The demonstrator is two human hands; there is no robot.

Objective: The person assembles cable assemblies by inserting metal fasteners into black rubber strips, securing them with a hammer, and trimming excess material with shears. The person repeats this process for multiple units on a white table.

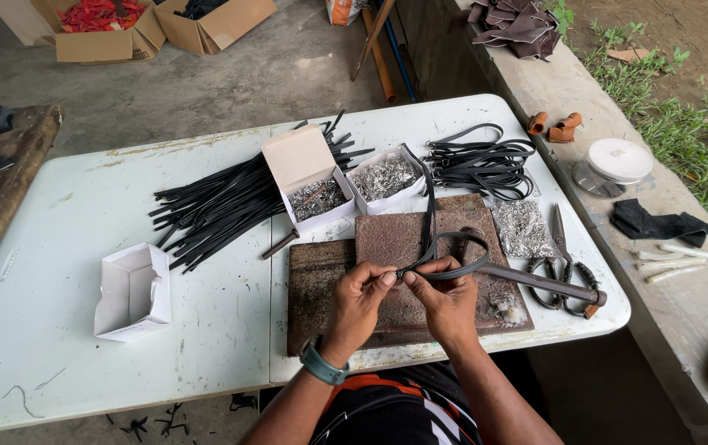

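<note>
While both hands are meeting over the rusty metal plate (387, 239) in the head view, the left hand (360, 292) and the right hand (446, 295) are pinching one black strap (450, 242) between thumb and forefinger, fingertips almost touching. Both sets of fingers are closing on the strap's end, so neither hand is open. From the fingertips the strap is looping away and up, toward two small boxes of silvery metal fittings (350, 188) lying beyond the knuckles. By my judgement, the step in hand is folding or seating the strap's end; whether a fitting is sitting between the fingertips is too small to tell. Any following move would be calling for a steady pinch and fine alignment. Just right of the right fingers, a hammer (535, 282) and scissors (564, 268) are lying on the white table (57, 272). Left of the left fingers, well apart, a bundle of black strips (222, 202) is fanning out. Both wrists are bending inward, forearms converging, the left one wearing a teal watch (323, 365)
</note>
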